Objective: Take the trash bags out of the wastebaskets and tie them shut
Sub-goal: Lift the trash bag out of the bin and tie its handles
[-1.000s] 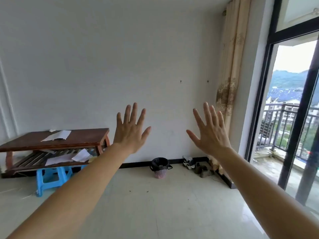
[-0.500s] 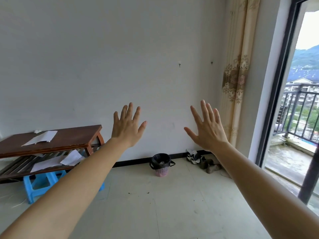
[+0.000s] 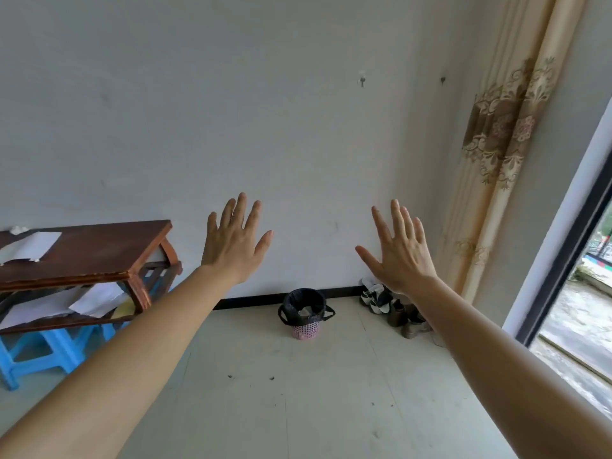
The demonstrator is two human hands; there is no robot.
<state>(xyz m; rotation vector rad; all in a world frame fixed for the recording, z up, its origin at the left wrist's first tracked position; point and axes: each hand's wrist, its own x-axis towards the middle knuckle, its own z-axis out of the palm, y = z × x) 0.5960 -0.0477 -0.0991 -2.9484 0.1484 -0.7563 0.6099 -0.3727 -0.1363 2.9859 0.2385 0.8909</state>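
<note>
1. Both the left hand (image 3: 235, 241) and the right hand (image 3: 399, 251) are raised, fingers spread wide, holding nothing.
2. The wastebasket (image 3: 305, 314), its black bag (image 3: 306, 303) untouched, stands by the wall.
3. Next likely: approach and grip the bag's rim.

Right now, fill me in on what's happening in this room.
A person holds both bare arms out, left hand and right hand open with fingers spread, holding nothing. Ahead, a small pink mesh wastebasket stands on the pale tiled floor by the white wall, still lined with its black plastic trash bag, handles hanging loose over the rim and not tied. Some shoes lie to its right, a dark wooden table to its left.
</note>
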